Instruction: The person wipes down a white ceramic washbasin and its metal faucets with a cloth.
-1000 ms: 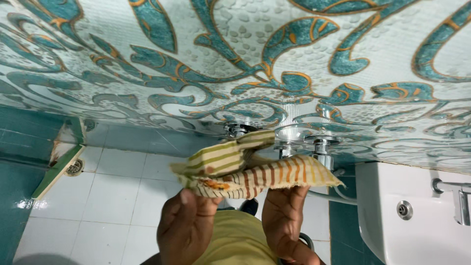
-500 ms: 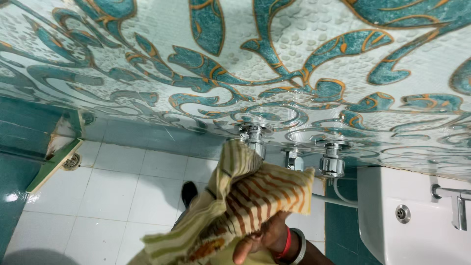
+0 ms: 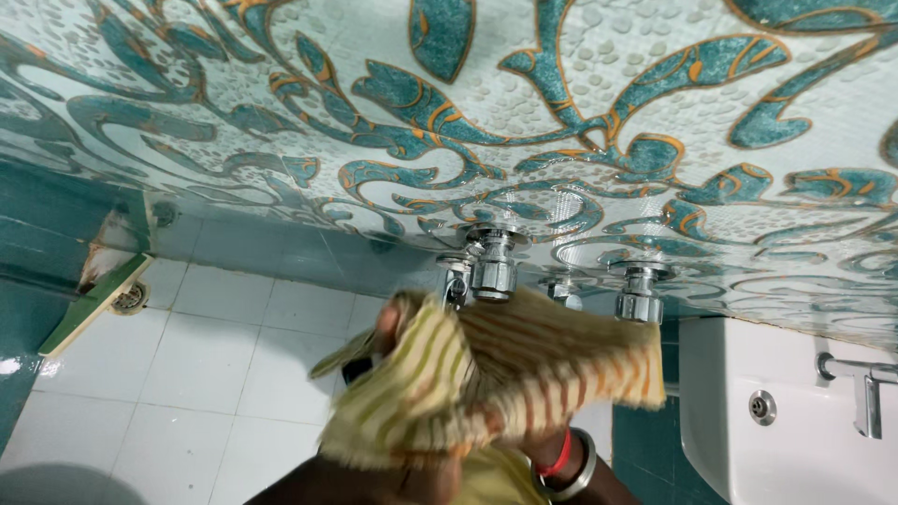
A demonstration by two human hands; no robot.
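We are holding a striped cloth up in front of us — its long axis running left to right, blurred with motion. Our right hand, wearing a red band and a metal bangle, is grasping the cloth from beneath; our left hand is showing only as fingertips pinching its upper left edge. The cloth's top edge is reaching just under the chrome wall taps. To the right, a white washbasin is sitting with its bowl holding nothing — open white floor tiles are spreading left toward a floor drain. Beyond, the patterned teal wall tiles are filling the view.
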